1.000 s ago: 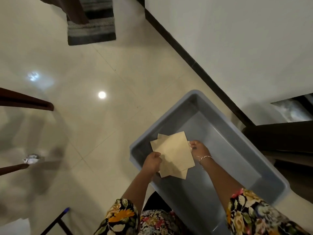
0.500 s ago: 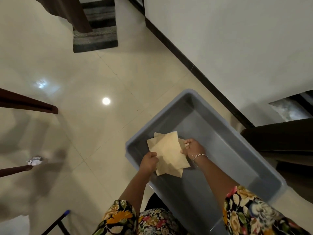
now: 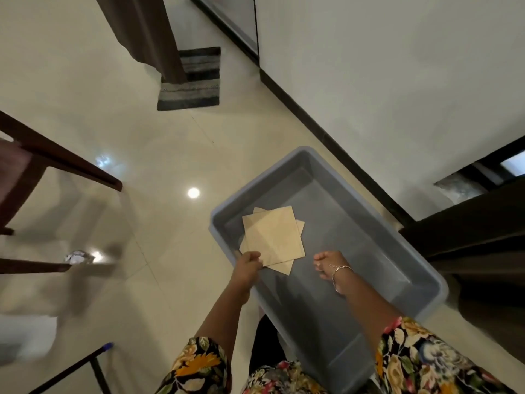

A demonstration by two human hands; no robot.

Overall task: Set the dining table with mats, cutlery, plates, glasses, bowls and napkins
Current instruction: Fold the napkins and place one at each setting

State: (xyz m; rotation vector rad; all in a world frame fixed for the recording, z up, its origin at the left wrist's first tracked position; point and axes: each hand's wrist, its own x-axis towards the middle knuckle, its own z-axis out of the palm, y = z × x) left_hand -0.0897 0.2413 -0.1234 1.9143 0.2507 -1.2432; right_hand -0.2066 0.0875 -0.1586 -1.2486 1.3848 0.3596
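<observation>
- Hands apart, with a gap of bare tub between them; only the left one holds anything.
- Left hand (image 3: 246, 264): fingers curled, pinching the near-left corner of a small stack of tan napkins (image 3: 272, 237), just at the left rim of the tub.
- Right hand (image 3: 326, 263): seen from the back, fingers loosely bent downward, holding nothing, clear of the napkins and hanging over the inside of the tub. A thin bracelet (image 3: 341, 269) circles its wrist.
- Both forearms reach forward from the bottom of the view, bare from floral sleeves (image 3: 199, 365), the left one outside the tub's edge, the right one over its middle.
- Napkins: several square sheets fanned out of line with each other, corners showing under the top one. They lie over the left part of the tub, and the gripped corner crosses its rim. Whether the far edge rests on the tub's bottom I cannot tell.
- Tub (image 3: 355, 237): grey, rectangular, plastic, set at a slant to the wall.
- Glossy cream tile floor (image 3: 170, 155) spreads to the left, with a round light glare on it.
- Dark wooden chair (image 3: 56, 157) stands at the left edge, and a small crumpled white scrap (image 3: 78, 256) lies by its leg.
- Striped grey rug (image 3: 193, 81) lies farther off, partly under a dark curtain (image 3: 147, 32).
- Pale wall (image 3: 397, 66) with a dark skirting (image 3: 326, 137) runs beside the tub on the right.
</observation>
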